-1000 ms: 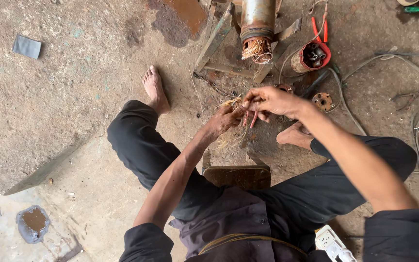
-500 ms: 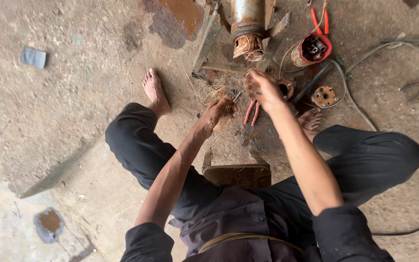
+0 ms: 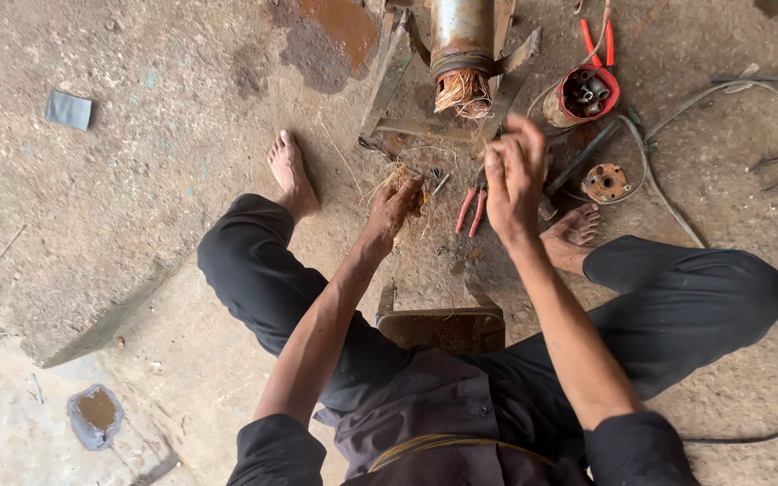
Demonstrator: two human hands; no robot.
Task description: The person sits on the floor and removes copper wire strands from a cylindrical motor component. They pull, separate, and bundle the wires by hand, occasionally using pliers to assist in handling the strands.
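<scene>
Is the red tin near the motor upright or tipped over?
Tipped. The red tin lies on its side on the ground, its open mouth facing the camera with dark cylindrical pieces showing inside.

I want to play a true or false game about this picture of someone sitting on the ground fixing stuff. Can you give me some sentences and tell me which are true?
1. The left hand holds a clump of thin copper-coloured wire. True.
2. The person wears shoes. False: the feet are bare.
3. Red-handled pliers lie on the ground. True.
4. The right hand grips a hammer. False: no hammer shows; its fingers are raised near the wire-stuffed metal cylinder.
</scene>
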